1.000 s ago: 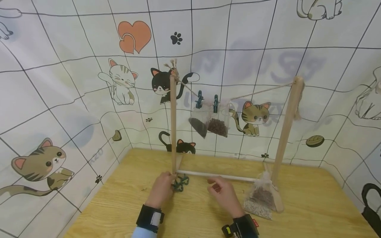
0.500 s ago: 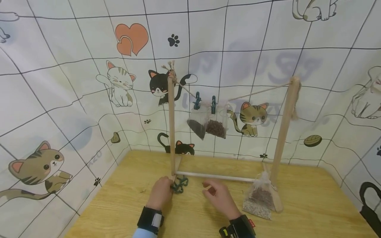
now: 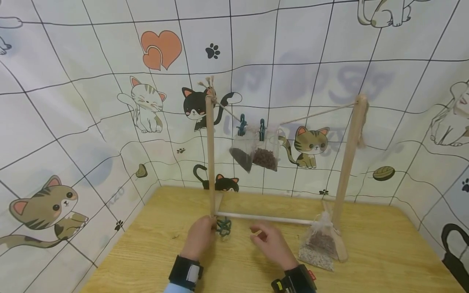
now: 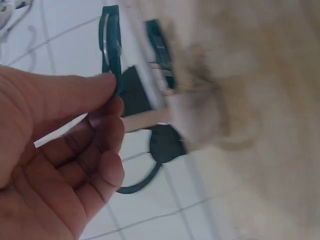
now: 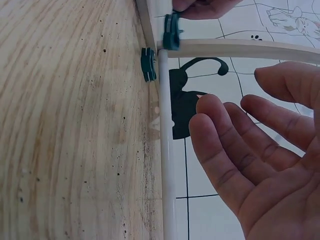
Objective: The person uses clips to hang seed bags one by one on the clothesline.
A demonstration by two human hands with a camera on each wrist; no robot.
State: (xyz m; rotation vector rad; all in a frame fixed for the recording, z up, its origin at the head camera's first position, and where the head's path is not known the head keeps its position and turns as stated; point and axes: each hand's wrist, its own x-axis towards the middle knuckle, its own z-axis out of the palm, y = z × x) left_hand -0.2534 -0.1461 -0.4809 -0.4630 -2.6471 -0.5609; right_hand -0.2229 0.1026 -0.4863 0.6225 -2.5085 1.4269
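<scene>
My left hand (image 3: 199, 237) is at the foot of the left wooden post. In the left wrist view its thumb and forefinger pinch a dark green clothespin (image 4: 110, 42) by one end, above the table. A second green clothespin (image 5: 148, 65) lies on the table beside the white crossbar (image 3: 271, 218). My right hand (image 3: 272, 242) hovers in front of the crossbar, fingers loosely bent and apart, holding nothing. Two clear bags hang from the string by green clothespins: one with dark grains (image 3: 240, 158), one with reddish-brown pieces (image 3: 265, 158).
The wooden frame has a left post (image 3: 210, 162) and a right post (image 3: 349, 162), with sagging string between them. At the right post's foot, bags of brown and pale grains (image 3: 318, 246) lie on the table (image 3: 234, 270). A cat-patterned sheet (image 3: 293, 32) hangs behind.
My left hand has taken a clothespin and moved it slightly right, close over the other one. My right hand has stayed nearly still. The head view has shifted slightly.
</scene>
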